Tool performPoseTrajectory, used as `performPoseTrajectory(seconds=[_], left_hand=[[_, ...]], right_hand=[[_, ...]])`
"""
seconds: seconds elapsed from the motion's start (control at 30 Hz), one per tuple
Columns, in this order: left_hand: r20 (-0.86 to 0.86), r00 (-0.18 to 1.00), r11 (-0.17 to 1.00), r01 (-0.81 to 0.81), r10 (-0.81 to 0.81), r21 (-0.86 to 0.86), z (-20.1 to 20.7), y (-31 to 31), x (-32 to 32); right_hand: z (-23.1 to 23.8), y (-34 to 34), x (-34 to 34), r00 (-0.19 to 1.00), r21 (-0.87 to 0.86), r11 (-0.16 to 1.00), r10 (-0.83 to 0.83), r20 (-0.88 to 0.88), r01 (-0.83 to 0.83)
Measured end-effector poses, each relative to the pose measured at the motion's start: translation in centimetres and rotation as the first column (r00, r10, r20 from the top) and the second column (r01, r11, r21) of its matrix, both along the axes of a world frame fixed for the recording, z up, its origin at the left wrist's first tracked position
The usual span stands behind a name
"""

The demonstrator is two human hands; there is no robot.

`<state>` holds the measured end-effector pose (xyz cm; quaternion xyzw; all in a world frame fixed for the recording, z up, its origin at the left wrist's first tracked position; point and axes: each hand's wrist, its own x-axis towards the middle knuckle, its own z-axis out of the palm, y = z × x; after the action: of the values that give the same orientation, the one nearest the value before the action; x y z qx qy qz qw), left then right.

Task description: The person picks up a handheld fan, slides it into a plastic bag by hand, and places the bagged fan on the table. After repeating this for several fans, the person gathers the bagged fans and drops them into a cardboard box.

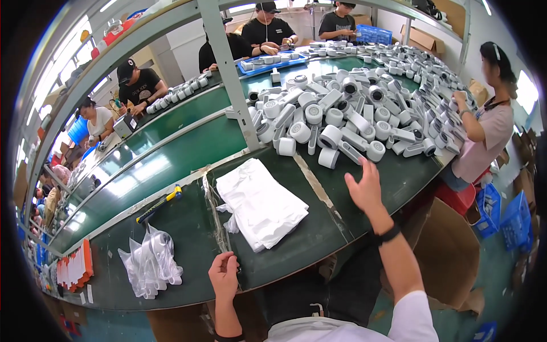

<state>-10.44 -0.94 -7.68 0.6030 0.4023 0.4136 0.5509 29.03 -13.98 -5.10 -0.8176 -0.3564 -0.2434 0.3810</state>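
Note:
My right hand point(364, 187) reaches out over the dark green table, fingers spread and nothing in it. Just beyond its fingertips lies the near edge of a large heap of white-and-grey handheld devices point(330, 137) with round grilles and stick handles, resembling small hair dryers. My left hand point(224, 276) is at the table's front edge with its fingers curled closed; whether anything is inside them cannot be made out. Between the hands, a stack of thin white bags or sheets point(259, 202) lies flat. Left of my left hand is a small pile of clear plastic bags point(151, 262).
A yellow-and-black hand tool point(159, 203) and orange-and-white cards point(74, 266) lie to the left. A metal frame post point(228, 74) rises behind the white stack. A person point(484, 114) stands at the heap's right. Below are a cardboard box point(439, 251) and blue crates point(517, 222).

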Motion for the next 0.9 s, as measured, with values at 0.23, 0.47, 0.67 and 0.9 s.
performPoseTrajectory(seconds=[0.23,0.47,0.67,0.9], left_hand=[[-0.084,0.996,0.998,-0.003,0.008,0.058,-1.0,0.2,-0.9],[-0.101,0.995,0.994,0.013,-0.002,0.107,-1.0,0.4,-0.8],[-0.372,0.902,0.852,0.362,-0.219,0.378,5.2,-0.6,2.1],[-0.685,0.727,0.500,0.614,-0.055,0.611,6.6,-0.4,9.5]], right_hand=[[0.0,4.2,4.8,0.929,-0.526,0.849,-0.232,-0.287,0.050],[1.2,1.6,3.3,0.644,-0.020,0.988,0.086,-0.760,-0.155],[3.8,-3.2,-5.9,-0.019,0.775,0.627,0.776,-0.630,-0.077],[1.5,-4.9,-12.3,-0.181,0.813,0.580,0.795,-0.579,-0.054]])
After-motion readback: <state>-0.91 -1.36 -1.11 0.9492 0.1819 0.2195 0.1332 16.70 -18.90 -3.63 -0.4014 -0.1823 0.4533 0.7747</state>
